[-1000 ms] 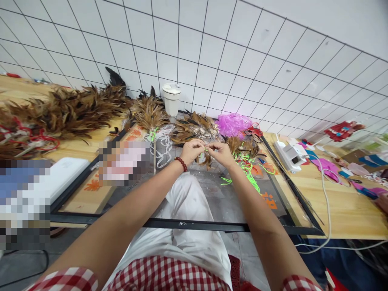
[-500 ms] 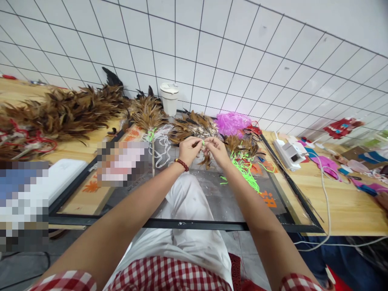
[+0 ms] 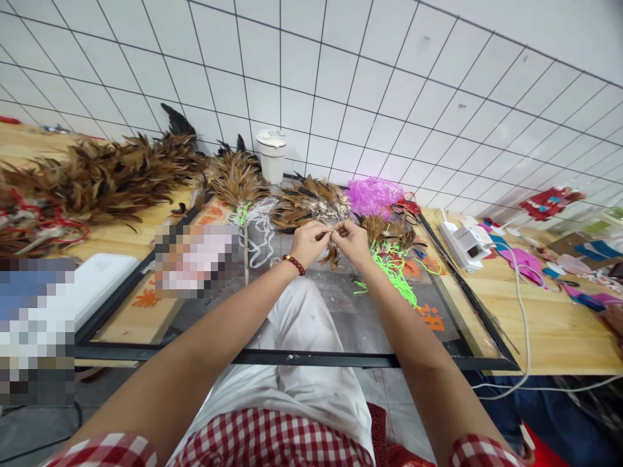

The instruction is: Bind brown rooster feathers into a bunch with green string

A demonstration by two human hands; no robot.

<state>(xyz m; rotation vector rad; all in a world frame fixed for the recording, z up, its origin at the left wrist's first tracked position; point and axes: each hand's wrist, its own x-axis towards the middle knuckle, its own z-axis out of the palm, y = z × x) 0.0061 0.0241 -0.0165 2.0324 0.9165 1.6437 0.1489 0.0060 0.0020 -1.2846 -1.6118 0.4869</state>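
Observation:
My left hand (image 3: 309, 242) and my right hand (image 3: 351, 242) meet fingertip to fingertip above the glass tabletop, both closed in a pinch. A small brown feather bunch (image 3: 333, 257) hangs from between them; what exactly lies in the fingertips is mostly hidden. Just beyond the hands lies a pile of brown feathers (image 3: 306, 201) with pale quills. Bright green cords (image 3: 396, 275) lie in a tangle to the right of my right hand, by another feather bunch (image 3: 384, 232). Left of my hands, a feather duster (image 3: 238, 181) with a green tie rests on its thin stick (image 3: 246, 253).
A white lidded cup (image 3: 272, 159) stands by the tiled wall. Pink plastic (image 3: 372, 196) lies at the back. A long feather heap (image 3: 107, 175) covers the left side. The black frame (image 3: 311, 359) edges the glass. A white power strip (image 3: 462, 243) with a cable sits right.
My fingertips have drawn closer together and the right fingers have curled in. The bit of green cord seen between them earlier is now hidden.

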